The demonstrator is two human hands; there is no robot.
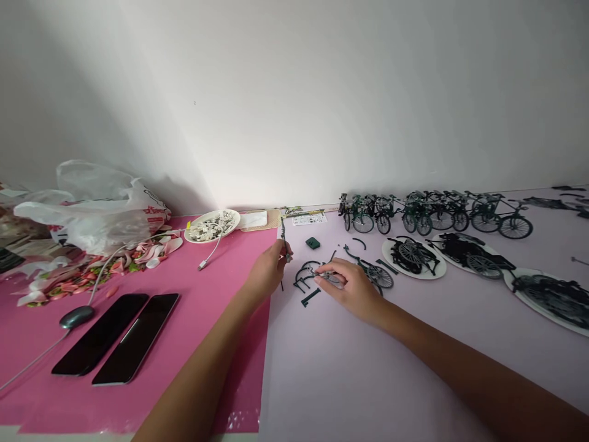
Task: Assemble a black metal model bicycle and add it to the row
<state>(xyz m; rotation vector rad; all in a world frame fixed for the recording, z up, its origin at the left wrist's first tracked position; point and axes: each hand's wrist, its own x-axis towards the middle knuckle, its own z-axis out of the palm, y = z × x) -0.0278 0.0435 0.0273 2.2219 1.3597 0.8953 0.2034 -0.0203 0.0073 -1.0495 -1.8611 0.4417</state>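
Note:
My left hand (265, 270) is closed on a thin, dark toy bicycle part (284, 230), held upright above the seam between the pink and pale sheets. What kind of part it is cannot be made out. My right hand (352, 285) is closed, thumb and index fingertips together, low over loose miniature bicycle parts; whatever is between them is too small to name. Around it lie a partly hidden wheel, a short dark green bar (310, 298), a curved strip (359, 244) and a small dark green block (313, 244). A partly built toy bicycle (380, 276) lies behind that hand.
Several miniature bicycles (442, 212) stand along the wall. White plates of dark parts (442, 270) sit at right. At left are two phones (135, 341), a mouse-like device (76, 317), a plastic bag (99, 221), pink pieces (78, 276) and a plate of white pieces (189, 236).

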